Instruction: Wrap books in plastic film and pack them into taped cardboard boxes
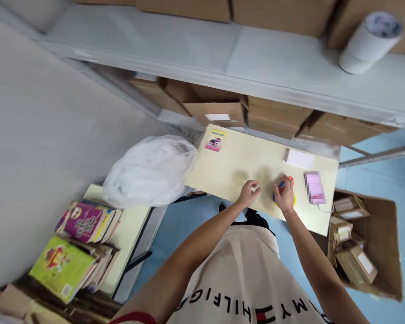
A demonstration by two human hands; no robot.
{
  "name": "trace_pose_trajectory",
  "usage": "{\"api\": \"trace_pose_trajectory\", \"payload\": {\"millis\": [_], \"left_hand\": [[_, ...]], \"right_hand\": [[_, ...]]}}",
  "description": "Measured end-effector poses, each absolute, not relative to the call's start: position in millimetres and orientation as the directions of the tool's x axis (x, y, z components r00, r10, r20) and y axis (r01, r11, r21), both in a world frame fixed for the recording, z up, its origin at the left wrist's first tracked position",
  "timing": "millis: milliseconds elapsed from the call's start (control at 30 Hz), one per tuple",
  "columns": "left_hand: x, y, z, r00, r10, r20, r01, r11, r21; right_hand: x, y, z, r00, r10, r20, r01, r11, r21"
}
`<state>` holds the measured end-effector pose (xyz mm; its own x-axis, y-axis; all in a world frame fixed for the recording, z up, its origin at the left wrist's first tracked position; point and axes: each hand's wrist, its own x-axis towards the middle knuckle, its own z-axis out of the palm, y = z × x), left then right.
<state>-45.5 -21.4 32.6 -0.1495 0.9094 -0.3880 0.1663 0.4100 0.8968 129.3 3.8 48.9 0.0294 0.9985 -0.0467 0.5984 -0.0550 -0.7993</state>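
My right hand (pixel 285 196) is closed around a small blue, red and yellow object (pixel 282 186) resting on the pale yellow table (pixel 243 166); I cannot make out what the object is. My left hand (pixel 249 192) hovers just left of it with its fingers curled in and pinched; nothing shows in them. A pink, blurred-out flat item (pixel 314 187) lies to the right of my right hand. A white paper slip (pixel 299 158) lies behind it. A small pink and yellow booklet (pixel 215 140) sits at the table's far left corner.
A stuffed white plastic bag (pixel 150 171) sits left of the table. Stacked colourful books (pixel 77 245) cover a lower table at left. An open cardboard box (pixel 366 245) with small parcels stands on the blue floor at right. Cardboard boxes (pixel 216 110) fill the grey shelves, with a tape roll (pixel 369 42) on top.
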Motion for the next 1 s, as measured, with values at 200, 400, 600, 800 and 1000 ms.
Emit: {"api": "trace_pose_trajectory", "payload": {"millis": [200,400,600,800,1000], "left_hand": [[-151,-65,62,-0.359,0.885,-0.295,0.125,0.359,0.925],[-271,-163,73,-0.58,0.792,-0.189,0.079,0.286,0.955],[-367,-256,77,-0.705,0.685,-0.183,0.013,0.27,0.963],[-426,-325,80,-0.826,0.527,-0.202,-0.056,0.28,0.958],[-447,-342,73,-0.884,0.397,-0.245,-0.13,0.295,0.947]], "right_hand": [[10,2,71,-0.377,0.926,-0.002,0.518,0.208,-0.83],[-105,-46,84,-0.623,0.782,0.0,0.461,0.367,-0.808],[-217,-110,94,-0.84,0.542,-0.023,0.343,0.498,-0.796],[-303,-157,99,-0.961,0.276,-0.005,0.179,0.606,-0.775],[-347,-156,96,-0.932,0.348,0.103,0.185,0.699,-0.691]]}}
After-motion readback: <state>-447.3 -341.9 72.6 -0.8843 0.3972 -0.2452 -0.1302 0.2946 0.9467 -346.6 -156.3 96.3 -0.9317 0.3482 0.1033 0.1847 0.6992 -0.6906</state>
